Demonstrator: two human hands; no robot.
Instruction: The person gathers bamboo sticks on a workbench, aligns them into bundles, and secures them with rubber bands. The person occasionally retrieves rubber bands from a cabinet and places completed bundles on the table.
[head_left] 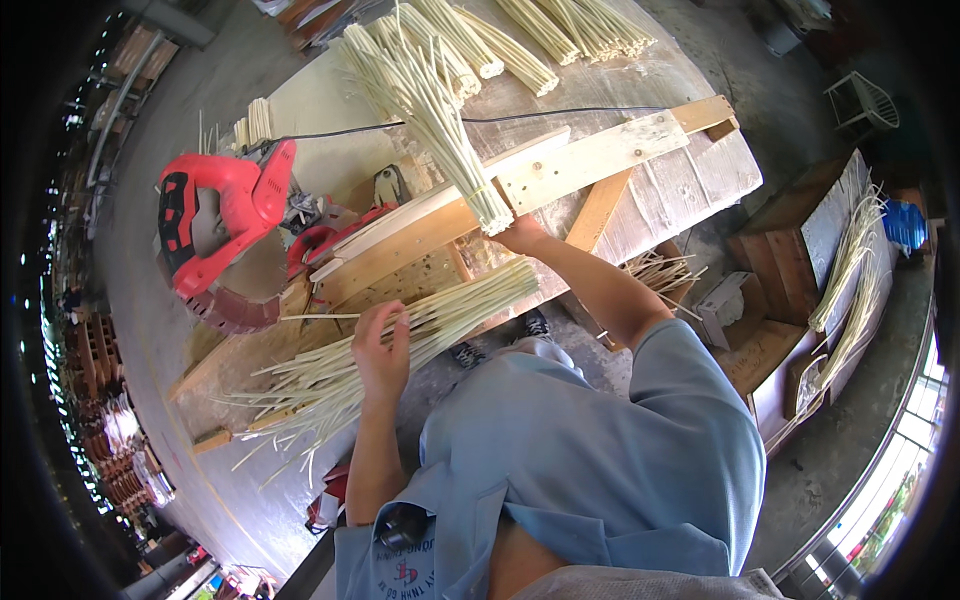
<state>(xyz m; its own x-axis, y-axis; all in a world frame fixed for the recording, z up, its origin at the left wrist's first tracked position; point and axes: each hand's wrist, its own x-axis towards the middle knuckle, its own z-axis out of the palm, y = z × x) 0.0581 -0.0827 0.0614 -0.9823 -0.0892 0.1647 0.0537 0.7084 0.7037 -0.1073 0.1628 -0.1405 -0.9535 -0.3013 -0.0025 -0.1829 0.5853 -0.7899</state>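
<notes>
My right hand [522, 236] is at the near end of a bundle of thin pale cane sticks [445, 140], its fingers partly hidden behind the bundle. The bundle slants across a wooden fence [590, 160], a band near its end. My left hand [382, 348] is over a second, looser bundle of cane sticks [460, 305] in front of me, whose far-left ends fan out. The fingers of that hand are loosely bent and look apart; whether they touch a stick I cannot tell. A red cut-off saw [225, 215] stands left of the fence.
More cane bundles [580, 30] lie at the table's far side, and a short bundle [255, 122] stands behind the saw. A black cable [570, 113] crosses the tabletop. Offcuts [660, 275] fill a box below right. Wooden cabinets [790, 260] with long cane strands stand farther right.
</notes>
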